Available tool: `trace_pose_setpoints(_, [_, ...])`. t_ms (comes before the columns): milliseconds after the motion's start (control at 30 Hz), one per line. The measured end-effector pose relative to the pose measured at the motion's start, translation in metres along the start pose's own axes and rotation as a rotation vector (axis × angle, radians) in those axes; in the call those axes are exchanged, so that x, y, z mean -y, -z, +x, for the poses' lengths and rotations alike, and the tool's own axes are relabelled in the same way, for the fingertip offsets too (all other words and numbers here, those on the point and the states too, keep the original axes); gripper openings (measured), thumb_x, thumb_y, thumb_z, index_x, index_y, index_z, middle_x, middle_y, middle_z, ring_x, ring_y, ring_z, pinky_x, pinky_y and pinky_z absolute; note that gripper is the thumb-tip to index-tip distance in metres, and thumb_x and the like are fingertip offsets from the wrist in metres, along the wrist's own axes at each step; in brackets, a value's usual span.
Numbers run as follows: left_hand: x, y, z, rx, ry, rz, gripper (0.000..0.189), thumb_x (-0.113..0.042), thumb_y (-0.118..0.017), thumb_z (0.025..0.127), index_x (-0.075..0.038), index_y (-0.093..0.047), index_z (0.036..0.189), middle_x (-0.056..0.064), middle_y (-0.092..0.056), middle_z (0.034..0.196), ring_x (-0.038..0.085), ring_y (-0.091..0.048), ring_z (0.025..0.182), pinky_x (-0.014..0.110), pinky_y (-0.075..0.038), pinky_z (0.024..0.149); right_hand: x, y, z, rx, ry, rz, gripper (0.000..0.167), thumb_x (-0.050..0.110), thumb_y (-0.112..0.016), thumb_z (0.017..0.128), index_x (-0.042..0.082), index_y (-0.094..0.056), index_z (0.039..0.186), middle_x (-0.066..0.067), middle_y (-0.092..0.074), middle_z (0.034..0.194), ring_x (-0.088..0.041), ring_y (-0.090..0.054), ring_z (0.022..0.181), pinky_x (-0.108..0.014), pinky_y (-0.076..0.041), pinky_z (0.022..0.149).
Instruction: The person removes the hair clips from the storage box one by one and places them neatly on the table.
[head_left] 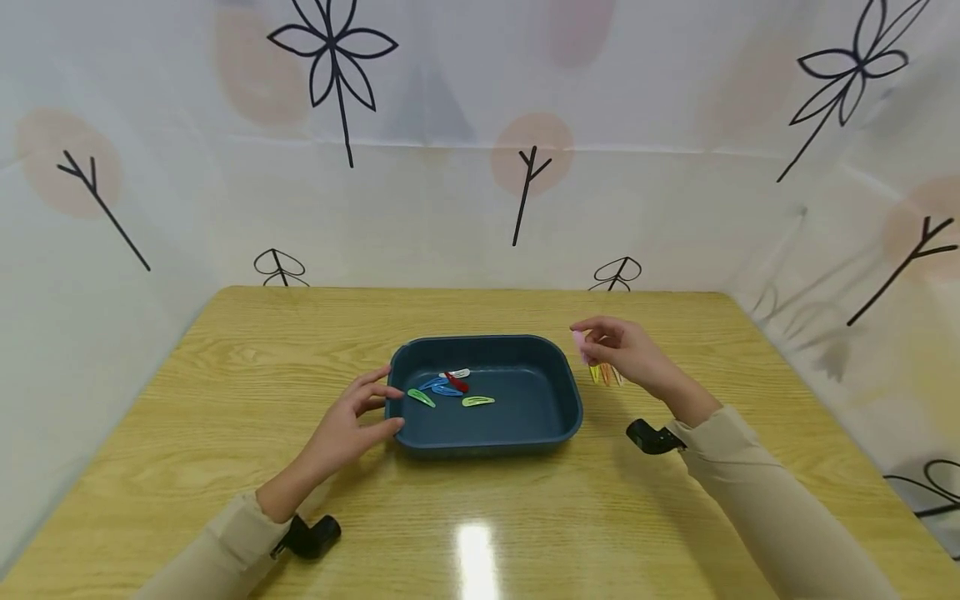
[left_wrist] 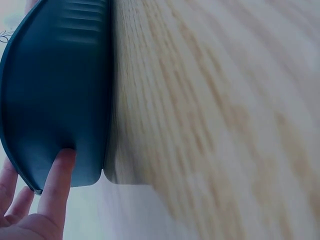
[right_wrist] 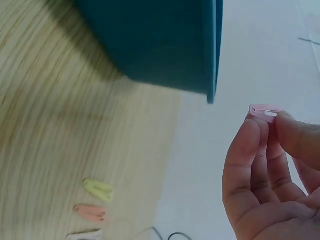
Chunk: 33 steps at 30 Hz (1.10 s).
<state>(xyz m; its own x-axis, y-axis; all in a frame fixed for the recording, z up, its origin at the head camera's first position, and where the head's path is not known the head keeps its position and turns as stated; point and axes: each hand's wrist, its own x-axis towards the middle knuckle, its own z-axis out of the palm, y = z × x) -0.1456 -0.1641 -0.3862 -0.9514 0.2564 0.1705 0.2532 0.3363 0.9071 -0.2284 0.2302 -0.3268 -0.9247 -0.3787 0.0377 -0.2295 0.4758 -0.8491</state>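
Note:
A dark teal tray [head_left: 480,442] stands on the wooden table, with several snap hair clips inside: white, blue, red, green [head_left: 422,397] and yellow-green [head_left: 477,401]. At its left end my left hand [head_left: 356,421] holds the tray, fingertips over the rim and thumb [left_wrist: 59,185] against the outer wall. My right hand [head_left: 626,354] is raised just beyond the tray's right side. Between thumb and fingertips it pinches a pink snap hair clip [right_wrist: 263,112]. Below that hand lie a yellow clip [right_wrist: 98,190], an orange clip [right_wrist: 90,212] and a whitish clip [right_wrist: 84,235] in a row.
The light wooden table [head_left: 247,375] reaches back to a white patterned cloth [head_left: 435,208] hanging behind and at the sides. Each wrist carries a small black camera, one of them the right wrist camera [head_left: 651,437].

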Motion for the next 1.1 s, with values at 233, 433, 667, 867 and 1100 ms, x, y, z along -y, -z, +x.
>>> trace_pose_setpoints(233, [0.000,0.000,0.000,0.001,0.002,-0.013,0.033,-0.009,-0.071,0.083,0.002,-0.061,0.112,0.012,-0.032,0.145,0.041,-0.048,0.115,0.046,-0.048,0.087,-0.014,0.008,-0.005,-0.022,-0.003,-0.010,0.035,0.007,-0.053,0.095,-0.002,-0.050,0.129,-0.019,-0.057,0.097,-0.037,-0.057,0.086,-0.038,-0.052,0.074])
trace_pose_setpoints(433, [-0.001,0.000,0.000,0.001,0.011,-0.019,0.033,-0.009,-0.071,0.083,0.002,-0.061,0.112,0.012,-0.031,0.145,0.041,-0.048,0.115,0.046,-0.048,0.087,-0.029,0.013,-0.010,-0.040,-0.039,0.004,0.035,0.008,-0.053,0.095,-0.001,-0.050,0.129,-0.019,-0.057,0.097,-0.037,-0.058,0.087,-0.041,-0.052,0.076])
trace_pose_setpoints(667, [-0.001,0.000,-0.001,0.002,0.019,-0.012,0.033,-0.010,-0.070,0.083,0.001,-0.061,0.112,0.011,-0.032,0.145,0.040,-0.048,0.115,0.042,-0.049,0.087,-0.045,0.020,-0.017,-0.072,-0.068,0.017,0.038,0.009,-0.054,0.095,-0.005,-0.048,0.129,-0.021,-0.060,0.098,-0.023,-0.060,0.085,-0.040,-0.052,0.077])
trace_pose_setpoints(867, [-0.001,-0.001,0.000,0.002,0.019,-0.010,0.033,-0.010,-0.071,0.083,0.001,-0.061,0.112,0.011,-0.032,0.145,0.040,-0.049,0.115,0.043,-0.049,0.086,-0.057,0.027,-0.021,-0.085,-0.110,0.011,0.040,0.009,-0.053,0.095,-0.008,-0.046,0.131,-0.023,-0.058,0.102,-0.023,-0.060,0.085,-0.037,-0.053,0.077])
trace_pose_setpoints(1100, [-0.003,-0.001,-0.001,-0.008,0.031,0.003,0.033,-0.010,-0.071,0.082,0.001,-0.061,0.112,0.011,-0.032,0.145,0.039,-0.049,0.115,0.044,-0.048,0.087,-0.072,0.034,-0.022,-0.085,-0.210,-0.007,0.041,0.010,-0.054,0.095,-0.009,-0.045,0.131,-0.019,-0.058,0.097,-0.021,-0.061,0.084,-0.034,-0.052,0.076])
